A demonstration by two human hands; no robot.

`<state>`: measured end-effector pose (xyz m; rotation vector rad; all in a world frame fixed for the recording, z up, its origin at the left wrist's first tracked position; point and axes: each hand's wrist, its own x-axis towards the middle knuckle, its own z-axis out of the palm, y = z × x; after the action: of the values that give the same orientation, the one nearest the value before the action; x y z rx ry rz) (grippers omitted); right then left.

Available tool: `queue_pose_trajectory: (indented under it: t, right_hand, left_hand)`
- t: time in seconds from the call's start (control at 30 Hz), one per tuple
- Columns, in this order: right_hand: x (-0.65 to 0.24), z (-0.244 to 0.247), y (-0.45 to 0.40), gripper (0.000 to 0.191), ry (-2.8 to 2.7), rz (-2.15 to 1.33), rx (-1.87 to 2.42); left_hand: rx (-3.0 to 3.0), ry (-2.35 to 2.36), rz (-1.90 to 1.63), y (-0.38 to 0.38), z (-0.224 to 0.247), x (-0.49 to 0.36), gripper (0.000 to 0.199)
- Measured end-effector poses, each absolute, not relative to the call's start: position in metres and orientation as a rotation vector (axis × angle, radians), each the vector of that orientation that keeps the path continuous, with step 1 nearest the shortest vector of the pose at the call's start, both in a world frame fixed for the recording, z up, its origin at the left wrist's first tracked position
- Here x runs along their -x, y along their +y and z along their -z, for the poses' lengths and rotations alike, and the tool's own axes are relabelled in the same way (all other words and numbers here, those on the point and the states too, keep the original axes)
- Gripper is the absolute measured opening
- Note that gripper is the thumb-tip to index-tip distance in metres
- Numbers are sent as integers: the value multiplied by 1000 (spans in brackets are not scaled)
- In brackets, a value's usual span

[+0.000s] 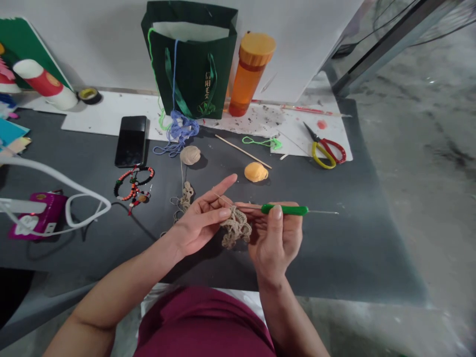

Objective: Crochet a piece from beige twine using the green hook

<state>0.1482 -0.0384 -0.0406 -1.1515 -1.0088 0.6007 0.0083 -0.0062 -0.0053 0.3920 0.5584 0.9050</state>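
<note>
Between thumb and fingers, my left hand (203,218) pinches the top edge of a beige crochet piece (235,232) with ruffled, petal-like edges. Its index finger points up and away, with a strand of yarn running over it. My right hand (277,238) grips a crochet hook (285,210) by its green handle, thumb on top. The hook's tip reaches left to the upper edge of the piece; its other thin metal end sticks out to the right. More beige crochet (187,196) lies left of my left hand, near a beige yarn ball (190,155).
Behind my hands lie a yellow yarn ball (256,172), a thin stick (243,151) and scissors (324,148). A dark green paper bag (189,64) and an orange bottle (251,74) stand at the back. Leftward are a phone (131,141), a beaded bracelet (134,184) and a white cable (74,181).
</note>
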Motion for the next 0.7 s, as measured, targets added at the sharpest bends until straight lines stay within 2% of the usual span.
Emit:
queue_pose_trajectory:
  t: [0.37,0.47,0.6,0.7]
  right_hand:
    - [-144,30,-34,15,-820,-977,1041]
    - [-141,30,-35,16,-891,-944,999]
    - [-137,27,-36,8,-958,-847,923]
    - [-140,28,-38,5,-990,-811,975]
  left_hand:
    - [-430,516,-868,-10,6,-11,53]
    - [-497,572,-921,-12,6,-12,54]
    - [-623,689,-998,-14,7,-12,56]
    - [-644,766,-1037,-13,7,-12,51]
